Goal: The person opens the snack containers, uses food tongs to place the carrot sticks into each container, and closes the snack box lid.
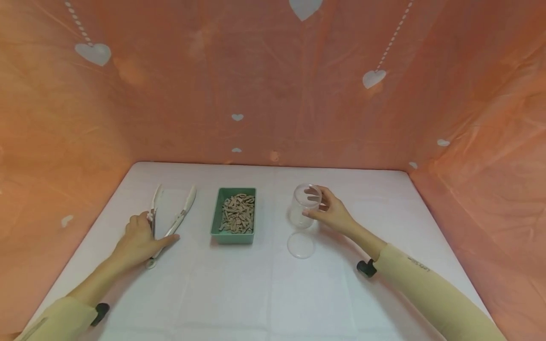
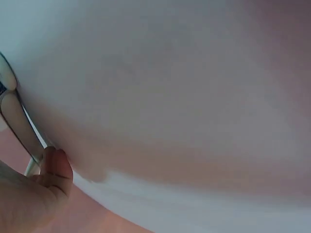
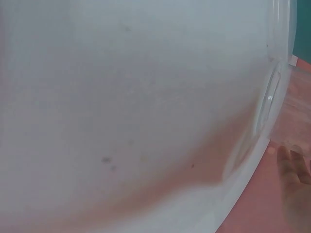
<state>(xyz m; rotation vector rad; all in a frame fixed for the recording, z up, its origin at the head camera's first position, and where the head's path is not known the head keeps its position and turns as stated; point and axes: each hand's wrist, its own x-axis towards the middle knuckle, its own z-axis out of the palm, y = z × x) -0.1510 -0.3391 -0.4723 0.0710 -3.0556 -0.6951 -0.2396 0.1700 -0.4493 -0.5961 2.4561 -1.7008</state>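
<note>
At the left of the table my left hand (image 1: 138,240) holds a pair of spread metal tongs (image 1: 182,214) with white tips. Its fingers lie along the left arm of the tongs and its thumb reaches across the right arm. My right hand (image 1: 334,215) is around a clear, see-through jar (image 1: 300,217), thumb in front and fingers behind, on the right side of the table. The jar stands without a lid on it. A clear round lid (image 1: 300,245) lies flat on the table just in front of it.
Between the two hands stands a green rectangular tray (image 1: 232,239) filled with small brown strip-like pieces (image 1: 237,214). The table (image 1: 226,293) has a white cover. Orange sheeting (image 1: 264,94) with white hearts rises behind and on both sides.
</note>
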